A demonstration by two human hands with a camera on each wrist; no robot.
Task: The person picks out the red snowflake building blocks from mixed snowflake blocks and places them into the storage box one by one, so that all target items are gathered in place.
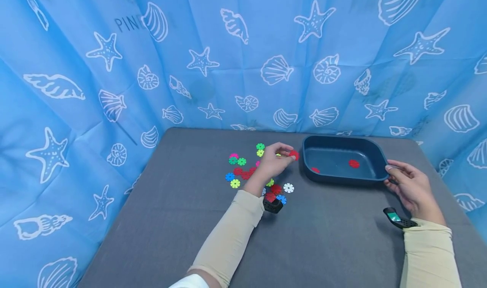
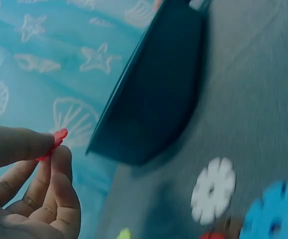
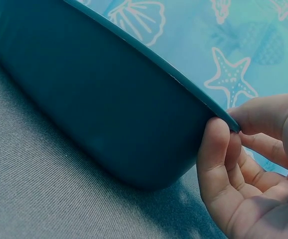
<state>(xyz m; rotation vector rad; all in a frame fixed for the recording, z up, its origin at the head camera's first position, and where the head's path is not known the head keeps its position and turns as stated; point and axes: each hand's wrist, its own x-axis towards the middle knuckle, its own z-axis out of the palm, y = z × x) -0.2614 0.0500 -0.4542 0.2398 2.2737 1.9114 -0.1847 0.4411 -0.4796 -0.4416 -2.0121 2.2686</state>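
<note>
My left hand [image 1: 274, 160] pinches a red snowflake disc [image 1: 294, 154] between thumb and fingertips, just left of a dark blue plastic basin [image 1: 344, 179]. The left wrist view shows the same red disc [image 2: 54, 143] almost edge-on, apart from the basin's wall [image 2: 149, 94]. With thumb and fingers, my right hand [image 1: 409, 184] grips the basin's right rim; the right wrist view shows that hand [image 3: 253, 169] pinching the rim's corner. Inside the basin lie a red disc [image 1: 354, 164] and another red disc [image 1: 315, 170], partly hidden by the near wall.
Loose notched discs in several colours lie left of the basin, among them a white disc [image 1: 288, 188], a blue disc [image 1: 230, 176] and a yellow disc [image 1: 235, 183]. My left forearm covers part of this group. A blue curtain [image 1: 243, 68] hangs behind the grey table [image 1: 323, 245].
</note>
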